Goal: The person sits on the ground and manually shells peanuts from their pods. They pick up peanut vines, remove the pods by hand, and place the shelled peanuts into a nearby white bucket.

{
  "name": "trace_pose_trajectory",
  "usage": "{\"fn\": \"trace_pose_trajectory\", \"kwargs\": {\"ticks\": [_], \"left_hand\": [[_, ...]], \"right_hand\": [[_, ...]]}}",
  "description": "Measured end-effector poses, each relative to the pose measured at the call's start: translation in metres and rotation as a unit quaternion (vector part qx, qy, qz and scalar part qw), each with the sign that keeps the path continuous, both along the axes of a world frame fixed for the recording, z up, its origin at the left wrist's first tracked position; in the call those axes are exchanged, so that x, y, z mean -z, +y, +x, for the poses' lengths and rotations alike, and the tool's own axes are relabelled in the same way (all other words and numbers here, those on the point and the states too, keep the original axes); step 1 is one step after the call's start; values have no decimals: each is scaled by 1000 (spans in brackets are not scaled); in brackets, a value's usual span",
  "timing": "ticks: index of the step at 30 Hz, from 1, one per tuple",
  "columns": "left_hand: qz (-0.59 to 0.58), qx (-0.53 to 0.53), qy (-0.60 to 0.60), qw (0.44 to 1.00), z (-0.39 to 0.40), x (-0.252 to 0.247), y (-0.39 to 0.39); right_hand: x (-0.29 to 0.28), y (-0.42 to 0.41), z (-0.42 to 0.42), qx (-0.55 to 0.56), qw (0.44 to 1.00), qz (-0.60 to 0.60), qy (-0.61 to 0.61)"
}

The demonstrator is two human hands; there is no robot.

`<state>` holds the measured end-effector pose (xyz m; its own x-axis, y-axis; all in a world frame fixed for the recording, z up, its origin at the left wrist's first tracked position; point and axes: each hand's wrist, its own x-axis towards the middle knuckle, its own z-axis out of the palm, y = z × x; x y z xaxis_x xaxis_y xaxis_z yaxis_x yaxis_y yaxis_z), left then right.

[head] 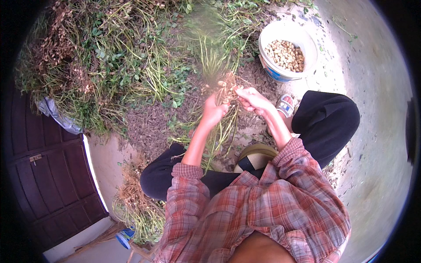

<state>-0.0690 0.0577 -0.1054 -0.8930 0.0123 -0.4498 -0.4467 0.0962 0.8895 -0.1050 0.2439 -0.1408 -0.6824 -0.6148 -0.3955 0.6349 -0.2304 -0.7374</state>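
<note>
My left hand (213, 110) grips a bunch of peanut plants (225, 126) just below the roots, with the green stems trailing down towards my lap. Pale peanut pods (223, 84) hang among the tangled roots above that fist. My right hand (253, 100) is at the right side of the root cluster, thumb and fingers pinched together at the pods; what exactly they pinch is hidden. Up and to the right of my hands stands a white plastic bucket (263, 36), partly filled with loose peanuts (284, 56).
A large heap of peanut plants (131, 56) covers the ground ahead and left. More pulled plants (141, 200) lie by my left knee. A dark wooden door (52, 177) stands at the left, near a plastic bag (57, 115). Concrete floor (375, 131) extends on the right.
</note>
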Motion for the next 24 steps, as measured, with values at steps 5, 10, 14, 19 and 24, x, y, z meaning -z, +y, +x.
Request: {"fn": "trace_pose_trajectory", "kwargs": {"ticks": [5, 10, 14, 19, 24], "left_hand": [[-8, 23, 25, 999, -3, 1, 6], [-183, 42, 125, 974, -1, 19, -2], [-120, 0, 63, 991, 2, 24, -28], [48, -88, 6, 995, 1, 5, -20], [165, -119, -3, 979, -6, -14, -13]], "right_hand": [[-16, 9, 0, 30, 996, -48, -72], [-11, 21, -9, 166, 982, -34, -80], [-9, 72, -32, 262, 965, -13, -5], [-31, 60, -32, 138, 989, 25, 48], [-26, 2, -1, -57, 936, 299, 179]]}}
